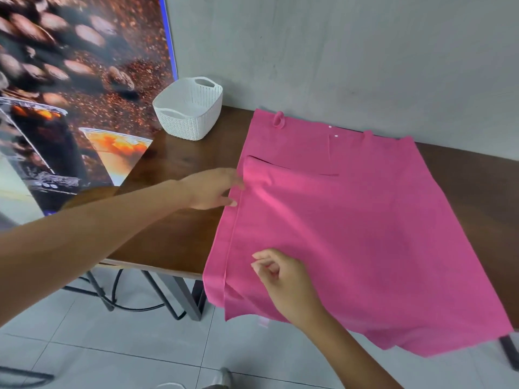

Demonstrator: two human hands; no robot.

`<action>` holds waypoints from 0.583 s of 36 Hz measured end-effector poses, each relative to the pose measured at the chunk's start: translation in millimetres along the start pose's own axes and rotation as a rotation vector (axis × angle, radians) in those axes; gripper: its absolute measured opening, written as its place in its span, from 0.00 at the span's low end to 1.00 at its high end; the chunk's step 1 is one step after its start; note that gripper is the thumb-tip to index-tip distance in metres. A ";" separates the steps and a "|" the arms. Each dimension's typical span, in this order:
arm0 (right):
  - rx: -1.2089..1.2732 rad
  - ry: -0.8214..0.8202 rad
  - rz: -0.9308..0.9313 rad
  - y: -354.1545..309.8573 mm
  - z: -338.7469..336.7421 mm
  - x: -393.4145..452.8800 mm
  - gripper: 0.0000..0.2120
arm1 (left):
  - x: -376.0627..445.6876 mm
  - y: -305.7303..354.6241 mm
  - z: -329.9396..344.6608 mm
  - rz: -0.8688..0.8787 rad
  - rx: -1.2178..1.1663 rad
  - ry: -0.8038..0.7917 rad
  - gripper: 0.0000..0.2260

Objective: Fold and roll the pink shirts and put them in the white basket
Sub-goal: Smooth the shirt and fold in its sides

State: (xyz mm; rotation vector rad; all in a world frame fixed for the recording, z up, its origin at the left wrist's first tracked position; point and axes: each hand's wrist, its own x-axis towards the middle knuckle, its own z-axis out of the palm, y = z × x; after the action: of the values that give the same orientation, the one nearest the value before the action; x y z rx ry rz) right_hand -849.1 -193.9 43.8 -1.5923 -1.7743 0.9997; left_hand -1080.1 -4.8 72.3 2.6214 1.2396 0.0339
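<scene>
A pink shirt [365, 226] lies spread flat across the brown wooden table [174, 220], its near part hanging over the front edge. My left hand [213, 189] reaches to the shirt's left edge, and its fingertips touch the folded hem there. My right hand [283, 279] hovers over the near left part of the shirt with its fingers loosely curled, holding nothing. The white basket [188, 108] stands empty at the table's far left corner, against the wall.
A grey wall runs behind the table. A large coffee-themed poster [70, 94] stands at the left. Black metal table legs and a stool frame [134, 293] show below the table's edge over a pale tiled floor.
</scene>
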 end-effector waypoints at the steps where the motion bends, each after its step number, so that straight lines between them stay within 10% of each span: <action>1: -0.014 0.011 -0.003 2.1 -5.7 0.9 0.09 | -3.9 6.6 1.3 -0.007 -0.001 -0.012 0.22; 21: -0.352 0.082 0.036 60.0 -131.3 21.1 0.09 | 47.1 63.9 32.6 -0.018 -0.194 0.225 0.24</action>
State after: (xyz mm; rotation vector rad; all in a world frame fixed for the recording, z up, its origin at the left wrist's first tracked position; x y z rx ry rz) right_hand -712.2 -150.1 68.5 -1.8514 -1.9492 0.6498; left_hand -997.5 -14.5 51.3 2.4897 1.2585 0.4347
